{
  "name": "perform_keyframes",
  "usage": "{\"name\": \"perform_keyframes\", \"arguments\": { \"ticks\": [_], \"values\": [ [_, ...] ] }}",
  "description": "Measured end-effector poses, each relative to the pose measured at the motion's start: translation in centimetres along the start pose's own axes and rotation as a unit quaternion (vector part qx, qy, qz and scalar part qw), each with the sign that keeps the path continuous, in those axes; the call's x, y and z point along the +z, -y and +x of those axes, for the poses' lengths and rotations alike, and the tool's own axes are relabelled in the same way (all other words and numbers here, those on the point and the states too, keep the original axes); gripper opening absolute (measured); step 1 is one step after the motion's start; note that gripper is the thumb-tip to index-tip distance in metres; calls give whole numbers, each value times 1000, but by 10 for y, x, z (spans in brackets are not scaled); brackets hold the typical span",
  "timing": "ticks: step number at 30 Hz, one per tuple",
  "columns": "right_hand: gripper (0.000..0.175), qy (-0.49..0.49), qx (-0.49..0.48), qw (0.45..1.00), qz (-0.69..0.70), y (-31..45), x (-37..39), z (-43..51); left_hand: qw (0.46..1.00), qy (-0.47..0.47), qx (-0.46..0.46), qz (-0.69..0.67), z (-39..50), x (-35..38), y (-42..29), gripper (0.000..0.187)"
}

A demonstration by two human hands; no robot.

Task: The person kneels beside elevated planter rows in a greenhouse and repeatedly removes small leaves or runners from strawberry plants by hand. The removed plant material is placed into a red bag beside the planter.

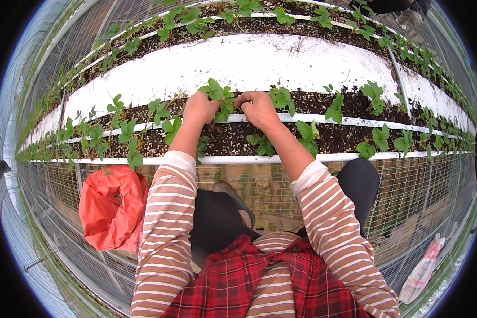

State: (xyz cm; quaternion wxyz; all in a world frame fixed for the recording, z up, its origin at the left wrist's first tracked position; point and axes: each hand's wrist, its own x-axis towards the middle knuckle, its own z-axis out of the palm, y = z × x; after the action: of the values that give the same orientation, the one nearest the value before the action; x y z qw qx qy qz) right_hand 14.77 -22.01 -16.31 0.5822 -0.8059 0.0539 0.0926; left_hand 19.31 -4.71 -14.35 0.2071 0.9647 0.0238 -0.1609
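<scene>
A young strawberry plant (215, 90) with bright green leaves stands in the back row of a trough of dark, white-flecked potting mix (310, 104). My left hand (200, 108) is at its left side, its fingertips pinching among the stems and partly hidden by leaves. From the right, my right hand (257, 106) reaches to the same plant, thumb and forefinger curled beside the leaf edge. Whether those fingers grip anything is not clear. Just right of that hand grows another strawberry plant (282, 97). A white divider (238, 118) runs under both wrists, with a front planting row before it.
Behind the trough lies a wide white panel (238, 59), and more strawberry rows grow beyond it. A red plastic bag (103, 222) sits at the left on the wire mesh floor (278, 187). A pale crumpled bag (421, 270) lies far right. Part of another person (411, 16) shows top right.
</scene>
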Motion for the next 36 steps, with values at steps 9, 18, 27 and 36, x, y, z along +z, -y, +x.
{"name": "perform_keyframes", "arguments": {
  "ticks": [9,18,27,36],
  "values": [
    [22,-42,-69,991,-104,-2,18,-12,997,23,-37,-69,2,-9,6,38],
    [16,-22,-99,978,-184,-3,21,-22,994,-48,-97,3,-11,-6,-11,37],
    [18,-110,-41,972,-202,-1,39,-24,995,-27,-100,10,-22,-13,3,24],
    [17,-131,-27,978,-161,-9,37,-22,998,-30,-54,-24,-21,-1,23,28]
  ]
}}
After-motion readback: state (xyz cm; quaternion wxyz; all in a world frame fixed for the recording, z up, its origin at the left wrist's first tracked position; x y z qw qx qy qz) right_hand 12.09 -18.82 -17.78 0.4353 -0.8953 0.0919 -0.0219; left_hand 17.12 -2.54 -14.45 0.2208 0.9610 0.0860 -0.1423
